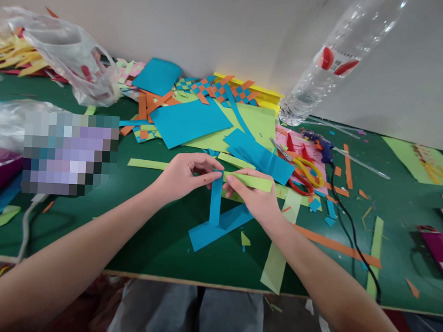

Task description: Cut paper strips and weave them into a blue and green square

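Observation:
My left hand (191, 177) pinches the top end of a blue paper strip (215, 200), which hangs down toward the table. Between the fingers of my right hand (252, 190) is a light green paper strip (256, 181), its left end meeting the blue one at my left fingertips. How the two strips overlap there is hidden by my fingers. Below them another blue paper strip (203, 236) lies slantwise on the green table. A further green strip (143, 163) shows to the left of my left hand.
Scissors (305, 171) and a blue glue gun (321, 147) with a black cord lie right of my hands. Blue paper sheets (190, 122) and woven paper pieces (225, 89) are behind. A plastic bottle (334, 63) stands back right; a plastic bag (78, 64) sits back left.

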{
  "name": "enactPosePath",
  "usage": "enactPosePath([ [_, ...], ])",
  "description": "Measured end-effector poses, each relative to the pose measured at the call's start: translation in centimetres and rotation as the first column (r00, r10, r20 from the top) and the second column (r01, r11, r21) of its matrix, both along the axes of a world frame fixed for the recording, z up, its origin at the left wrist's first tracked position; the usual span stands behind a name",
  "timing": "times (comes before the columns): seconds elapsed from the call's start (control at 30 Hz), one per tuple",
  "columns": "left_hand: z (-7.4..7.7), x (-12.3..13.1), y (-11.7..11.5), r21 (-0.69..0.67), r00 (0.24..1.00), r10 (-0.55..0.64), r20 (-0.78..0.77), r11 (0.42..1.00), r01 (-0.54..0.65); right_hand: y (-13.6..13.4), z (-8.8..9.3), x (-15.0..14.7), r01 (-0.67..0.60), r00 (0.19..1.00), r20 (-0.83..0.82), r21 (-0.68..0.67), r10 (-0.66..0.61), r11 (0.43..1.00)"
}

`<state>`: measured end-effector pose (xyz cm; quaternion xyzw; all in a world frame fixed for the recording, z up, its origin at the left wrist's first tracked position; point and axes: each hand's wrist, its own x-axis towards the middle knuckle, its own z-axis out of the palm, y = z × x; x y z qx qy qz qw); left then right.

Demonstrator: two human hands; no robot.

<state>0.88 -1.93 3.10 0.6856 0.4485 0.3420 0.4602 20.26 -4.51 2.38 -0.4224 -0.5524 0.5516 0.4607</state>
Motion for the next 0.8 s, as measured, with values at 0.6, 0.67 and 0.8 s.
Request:
enactPosePath([
  [0.6, -0.38, -0.04, 0.11, -0.049, 0.995, -0.101, 0.017, 0.994, 0.102, 0.02, -0.17, -0.01, -0.059, 0.997, -0.056, -0.006, 0.059, 0.998],
  [0.67, -0.35, -0.05, 0.09, -0.037, 0.994, -0.103, 0.022, 0.994, 0.104, 0.00, -0.09, -0.03, -0.069, 0.996, -0.064, 0.003, 0.069, 0.998],
  [0.8, -0.10, -0.01, 0.03, -0.018, 0.996, -0.094, -0.009, 0.995, 0.094, -0.06, -0.02, -0.02, -0.075, 0.995, -0.066, 0.020, 0.076, 0.997],
])
